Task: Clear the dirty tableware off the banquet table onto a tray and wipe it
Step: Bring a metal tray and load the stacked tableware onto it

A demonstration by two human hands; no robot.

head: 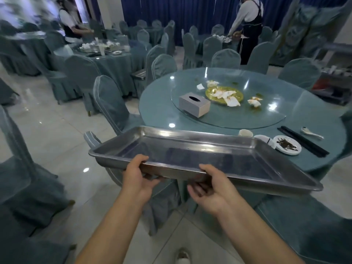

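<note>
Item: floor [57, 130], far left. Glossy pale tiles with light spots; an open aisle runs between the covered chairs there.

Item: chair [112, 103]. Teal fabric cover with piped edges and a rounded back, standing just beside the table's left edge.

Item: your left hand [136, 177]. Thumb lies over the near rim of the tray [190, 138], fingers curled beneath it.

Item: tray. Rectangular, dull steel, rounded corners, raised lip. You hold it in the air, tilted, with its far right part over the near edge of the table [158, 107].

Item: your right hand [209, 189]. It grips the same near rim, thumb on top and fingers curled under.

Item: table. Round, teal, glass-topped.

Item: tissue box [194, 104]. Grey and boxy, on the left of the round glass turntable [238, 119].

Item: yellow plate [211, 92]. It sits at the turntable's centre and carries crumpled, stained napkins [231, 101].

Item: cup [245, 133], small bowl [263, 139] and white plate [287, 144] with dark scraps. These sit close together near the table's front edge, just beyond the tray's right end.

Item: black chopsticks [303, 141]. They lie side by side just right of the white plate.

Item: white spoon [311, 132]. Rightmost.
</note>
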